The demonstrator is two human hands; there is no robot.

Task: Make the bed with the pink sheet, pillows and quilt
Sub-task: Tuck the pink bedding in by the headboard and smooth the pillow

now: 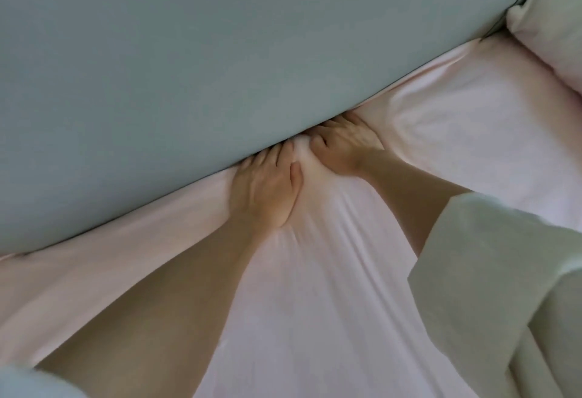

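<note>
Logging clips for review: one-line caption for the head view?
Both hands, left hand and right hand, tuck the pink sheet against the grey-green headboard; pillow beside.

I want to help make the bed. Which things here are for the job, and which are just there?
For the job:
pink sheet, being tucked in
pillow
left hand and right hand, pushing the sheet down

Just there:
grey-green headboard
dark cord
</note>
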